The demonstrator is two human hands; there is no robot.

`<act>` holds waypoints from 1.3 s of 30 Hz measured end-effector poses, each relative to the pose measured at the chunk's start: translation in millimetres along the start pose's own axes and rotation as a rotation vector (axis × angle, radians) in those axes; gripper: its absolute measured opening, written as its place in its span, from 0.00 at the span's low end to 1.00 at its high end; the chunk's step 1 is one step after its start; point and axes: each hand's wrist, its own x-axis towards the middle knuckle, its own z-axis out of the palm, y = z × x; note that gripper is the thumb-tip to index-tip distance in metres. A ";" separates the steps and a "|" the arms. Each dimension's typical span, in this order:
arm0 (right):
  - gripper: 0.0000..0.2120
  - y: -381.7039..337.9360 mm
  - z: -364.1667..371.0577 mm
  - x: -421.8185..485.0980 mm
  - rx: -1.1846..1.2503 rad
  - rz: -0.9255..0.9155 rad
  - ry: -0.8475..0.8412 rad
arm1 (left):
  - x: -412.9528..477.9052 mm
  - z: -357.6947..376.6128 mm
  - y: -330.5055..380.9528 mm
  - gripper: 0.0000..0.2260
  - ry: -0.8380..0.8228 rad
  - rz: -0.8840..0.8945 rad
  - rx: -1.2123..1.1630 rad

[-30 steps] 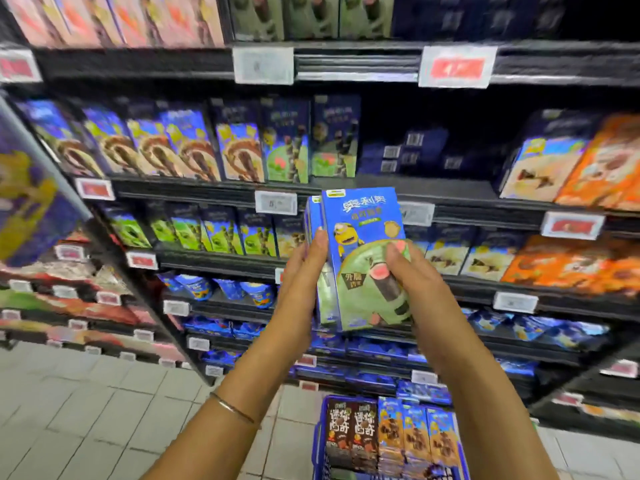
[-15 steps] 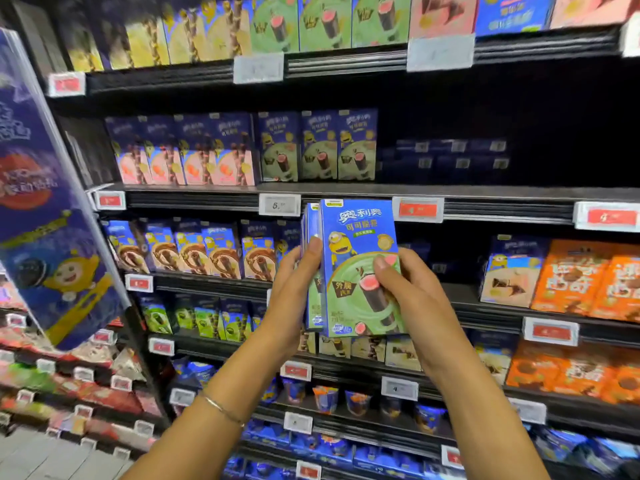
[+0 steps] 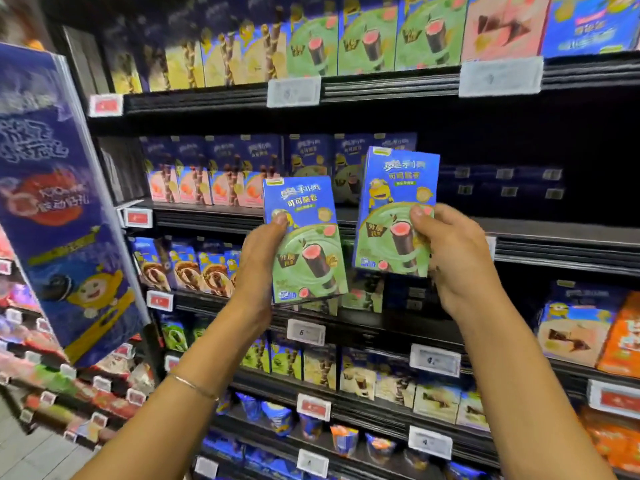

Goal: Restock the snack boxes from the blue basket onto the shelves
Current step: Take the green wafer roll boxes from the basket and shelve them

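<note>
My left hand grips a blue-and-green snack box by its left edge, thumb on the front. My right hand grips a matching snack box by its right edge and holds it higher and further right. Both boxes stand upright in front of the second shelf. Matching green boxes stand on that shelf behind the held ones. To their right the shelf is dark, with only low dark boxes at the back. The blue basket is out of view.
Green and yellow boxes fill the top shelf. Brown, green and orange boxes line the lower shelves, which carry price tags on their edges. A blue promotional sign juts out on the left.
The stack held together in both hands has split into two boxes: the right hand carried one up and to the right, the left hand kept one lower. The view tilted up.
</note>
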 end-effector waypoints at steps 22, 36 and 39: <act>0.15 45.4 91.9 160.9 -0.797 -0.167 0.499 | 145.1 -52.0 19.8 0.18 -0.292 0.095 -0.132; 0.04 46.2 115.1 180.1 -1.070 -0.113 0.592 | 165.6 -50.1 27.9 0.19 -0.413 0.091 -0.200; 0.10 45.9 113.3 185.1 -1.078 -0.084 0.595 | 167.3 -49.5 28.2 0.18 -0.433 0.096 -0.209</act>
